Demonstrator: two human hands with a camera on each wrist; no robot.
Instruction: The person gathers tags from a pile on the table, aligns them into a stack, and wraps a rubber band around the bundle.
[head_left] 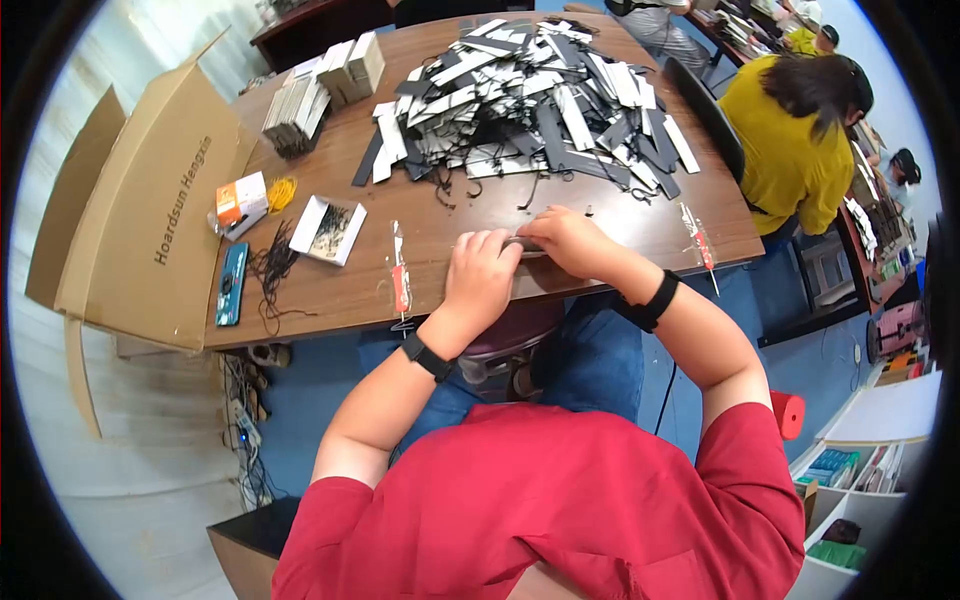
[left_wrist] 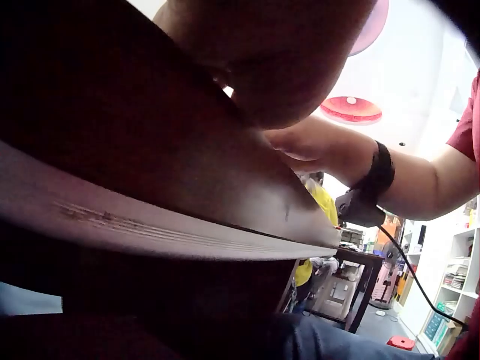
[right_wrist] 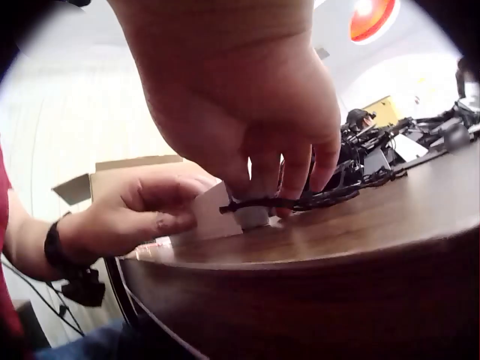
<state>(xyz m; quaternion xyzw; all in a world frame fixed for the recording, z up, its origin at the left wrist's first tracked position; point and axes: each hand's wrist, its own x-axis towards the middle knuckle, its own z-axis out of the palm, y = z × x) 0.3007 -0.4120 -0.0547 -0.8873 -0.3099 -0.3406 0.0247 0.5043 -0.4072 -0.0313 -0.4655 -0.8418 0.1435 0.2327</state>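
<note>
Both hands meet near the table's front edge over a pale card tag [right_wrist: 215,213] with a black cord [right_wrist: 262,202]. My left hand [head_left: 482,270] grips the tag's near end between thumb and fingers. With fingers bent downward, my right hand [right_wrist: 247,112] pinches the cord beside the card. From the head camera the tag is mostly covered by the hands. Only the back of the left hand [left_wrist: 262,60] shows in the dark left wrist view. Behind the hands lies a big heap of black and white tags [head_left: 520,110] with black cords.
At left stand a cardboard box [head_left: 165,200], an open white box [head_left: 328,230] of small parts, loose black cords [head_left: 272,265] and a blue box [head_left: 232,284]. Stacks of tags [head_left: 297,112] stand at the back left. A person in yellow [head_left: 790,140] sits at right.
</note>
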